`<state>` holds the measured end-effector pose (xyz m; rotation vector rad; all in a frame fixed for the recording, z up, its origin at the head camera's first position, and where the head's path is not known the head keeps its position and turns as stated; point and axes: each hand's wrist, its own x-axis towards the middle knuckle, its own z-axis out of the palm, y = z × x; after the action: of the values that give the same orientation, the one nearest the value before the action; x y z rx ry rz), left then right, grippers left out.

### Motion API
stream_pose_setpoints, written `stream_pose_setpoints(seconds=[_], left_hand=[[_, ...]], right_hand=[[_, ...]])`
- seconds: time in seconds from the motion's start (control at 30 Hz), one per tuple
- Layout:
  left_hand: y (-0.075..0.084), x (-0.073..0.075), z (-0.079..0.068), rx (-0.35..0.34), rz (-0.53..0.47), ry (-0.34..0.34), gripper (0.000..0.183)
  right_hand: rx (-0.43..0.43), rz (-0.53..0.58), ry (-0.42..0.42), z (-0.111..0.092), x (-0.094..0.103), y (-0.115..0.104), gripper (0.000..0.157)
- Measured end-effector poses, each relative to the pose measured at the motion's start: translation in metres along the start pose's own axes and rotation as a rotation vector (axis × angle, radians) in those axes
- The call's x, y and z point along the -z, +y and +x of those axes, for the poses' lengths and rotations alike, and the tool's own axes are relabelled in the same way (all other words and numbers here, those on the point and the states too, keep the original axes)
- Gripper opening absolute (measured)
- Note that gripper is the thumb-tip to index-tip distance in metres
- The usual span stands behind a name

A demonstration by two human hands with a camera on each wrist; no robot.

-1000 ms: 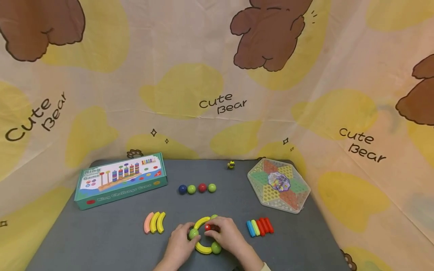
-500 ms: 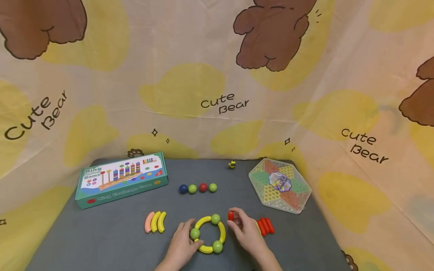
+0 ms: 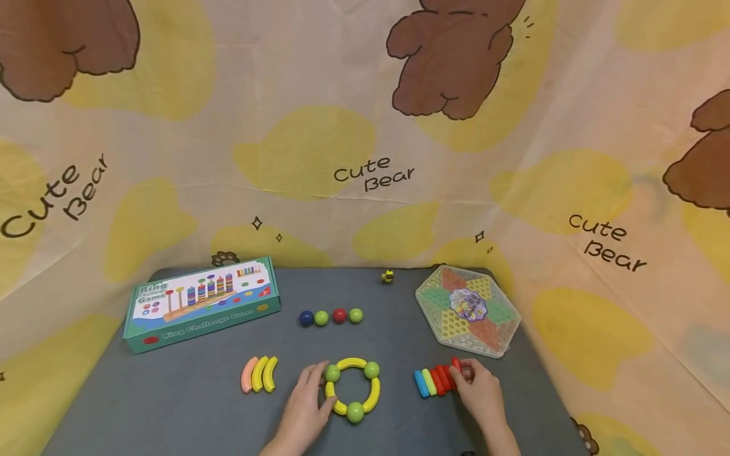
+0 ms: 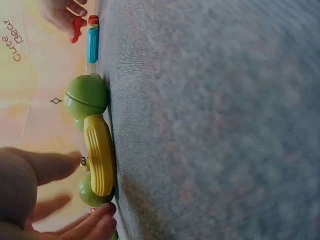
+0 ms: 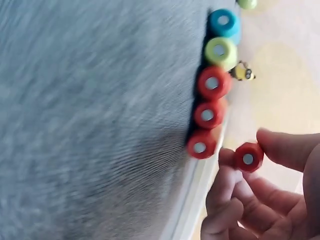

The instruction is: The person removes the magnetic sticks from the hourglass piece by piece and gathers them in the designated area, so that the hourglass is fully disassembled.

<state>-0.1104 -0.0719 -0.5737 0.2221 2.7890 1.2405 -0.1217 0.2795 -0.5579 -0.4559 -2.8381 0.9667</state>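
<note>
My left hand [image 3: 305, 402] rests at the left side of a ring made of yellow curved rods [image 3: 372, 396] and green balls [image 3: 355, 412]. Its fingers are loosely bent, with the fingertips right by a green ball and the thumb beside a yellow curved rod [image 4: 100, 155]. Over on the right, my right hand [image 3: 481, 389] pinches a short red magnetic rod [image 5: 248, 157] between thumb and fingers, its round metal end showing. That rod is just right of a row of straight rods: blue [image 5: 223, 21], light green [image 5: 220, 51] and red [image 5: 207, 115].
Pink and yellow curved rods [image 3: 264, 373] lie left of the ring. Behind it stand blue, green and red balls [image 3: 339, 315] in a line. A ring game box [image 3: 205, 304], a hexagonal board [image 3: 469, 310] and a tiny yellow figure [image 3: 388, 277] sit at the back.
My right hand has carried the red rod from inside the ring out to the right end of the rod row. The ring has turned clockwise beside my left hand.
</note>
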Motion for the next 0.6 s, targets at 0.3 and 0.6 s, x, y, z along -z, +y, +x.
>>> stream_pose_setpoints(seconds=[0.3, 0.6], left_hand=[[0.001, 0.0, -0.003, -0.101, 0.128, -0.015, 0.037], [0.001, 0.004, -0.002, -0.094, 0.1, -0.195, 0.022]], right_hand=[[-0.028, -0.091, -0.061, 0.006, 0.002, 0.015, 0.031], [-0.004, -0.14, -0.079, 0.009, 0.004, 0.017, 0.031]])
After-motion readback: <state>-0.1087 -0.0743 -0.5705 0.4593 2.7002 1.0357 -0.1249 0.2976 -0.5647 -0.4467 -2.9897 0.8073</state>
